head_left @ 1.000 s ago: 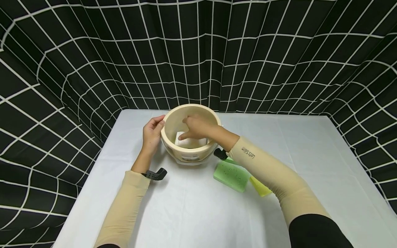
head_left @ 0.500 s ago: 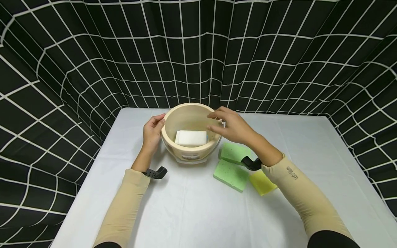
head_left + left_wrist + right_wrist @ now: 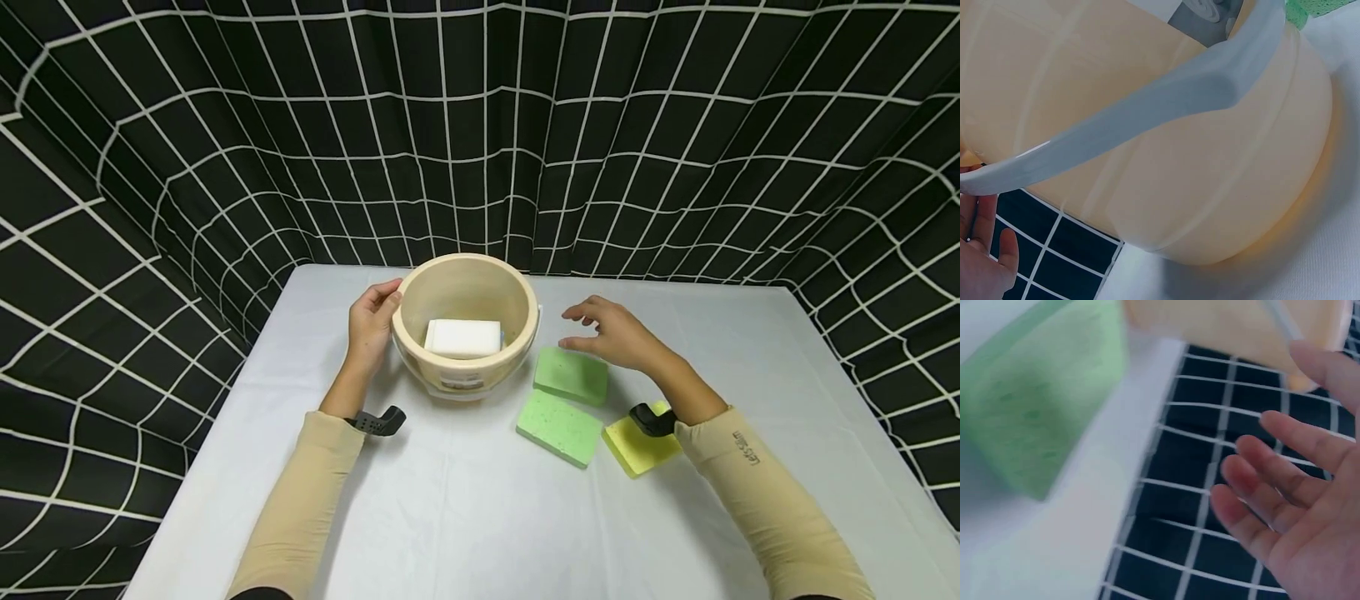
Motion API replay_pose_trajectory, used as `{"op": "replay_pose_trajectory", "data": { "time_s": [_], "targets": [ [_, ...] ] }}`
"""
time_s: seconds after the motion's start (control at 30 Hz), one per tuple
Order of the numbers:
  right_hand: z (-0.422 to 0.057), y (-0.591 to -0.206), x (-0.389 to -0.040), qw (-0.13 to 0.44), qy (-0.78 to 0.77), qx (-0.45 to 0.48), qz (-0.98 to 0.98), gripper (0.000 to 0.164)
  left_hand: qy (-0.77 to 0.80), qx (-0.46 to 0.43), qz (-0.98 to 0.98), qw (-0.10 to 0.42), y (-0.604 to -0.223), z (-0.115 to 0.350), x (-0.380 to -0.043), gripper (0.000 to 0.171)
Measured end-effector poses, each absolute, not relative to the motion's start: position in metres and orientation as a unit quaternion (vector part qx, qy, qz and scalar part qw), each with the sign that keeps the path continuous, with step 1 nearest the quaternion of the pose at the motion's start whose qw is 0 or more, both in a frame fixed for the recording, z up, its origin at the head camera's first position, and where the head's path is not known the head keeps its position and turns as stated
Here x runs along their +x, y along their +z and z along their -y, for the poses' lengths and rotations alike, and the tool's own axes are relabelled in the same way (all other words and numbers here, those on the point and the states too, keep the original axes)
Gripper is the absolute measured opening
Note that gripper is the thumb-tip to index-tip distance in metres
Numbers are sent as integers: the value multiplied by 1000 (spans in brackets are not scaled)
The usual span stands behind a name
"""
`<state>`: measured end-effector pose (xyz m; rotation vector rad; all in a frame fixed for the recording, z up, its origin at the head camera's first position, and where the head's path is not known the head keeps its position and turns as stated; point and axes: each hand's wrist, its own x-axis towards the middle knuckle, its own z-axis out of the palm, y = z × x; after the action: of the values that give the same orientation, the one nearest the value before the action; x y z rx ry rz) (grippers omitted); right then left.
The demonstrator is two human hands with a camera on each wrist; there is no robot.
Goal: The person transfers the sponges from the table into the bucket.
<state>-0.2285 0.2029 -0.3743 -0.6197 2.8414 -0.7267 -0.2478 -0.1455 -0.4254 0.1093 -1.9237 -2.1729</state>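
A cream bucket (image 3: 420, 354) with a pale handle (image 3: 1166, 103) stands toward the back of the table. My left hand (image 3: 369, 321) holds its rim at the left, thumb on the near side of the edge. Inside the bucket lies a white block (image 3: 465, 337) with a bit of blue at its right end. My right hand (image 3: 615, 333) is to the right of the bucket, over the far end of a green sponge (image 3: 573, 379), fingers loosely bent and holding nothing. In the right wrist view, its fingers (image 3: 1300, 437) are spread apart.
A second green sponge (image 3: 558, 429) lies in front of the first. To its right is a yellow sponge (image 3: 637, 450), partly covered by the right wrist's black camera mount (image 3: 652, 421). Behind the white-covered table (image 3: 450, 517) hangs a black curtain (image 3: 495, 125) with a white grid.
My right hand has come up out of the bucket and moved right, off to its side, uncovering the white block and the sponges. My left hand has stayed at the rim.
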Motion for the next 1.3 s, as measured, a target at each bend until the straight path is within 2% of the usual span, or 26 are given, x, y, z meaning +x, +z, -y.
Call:
{"op": "replay_pose_trajectory", "data": {
  "time_s": [0.2,0.33,0.47,0.8,1.3],
  "targets": [
    [-207,-410,-229,158,-180,-196,-951,74,-740,40,662,113,-428,145,-247,28],
    [-207,-425,-227,181,-138,-194,-954,85,-743,36,659,114,-428,145,-246,28],
    [-206,-433,-227,188,-125,-200,-953,85,-744,33,656,120,-427,144,-246,28],
    [-209,-423,-231,157,-116,-204,-959,76,-744,36,654,131,-425,142,-246,27],
    [-218,-357,-254,66,-150,-204,-965,70,-746,33,651,134,-425,143,-247,27]
  ]
}}
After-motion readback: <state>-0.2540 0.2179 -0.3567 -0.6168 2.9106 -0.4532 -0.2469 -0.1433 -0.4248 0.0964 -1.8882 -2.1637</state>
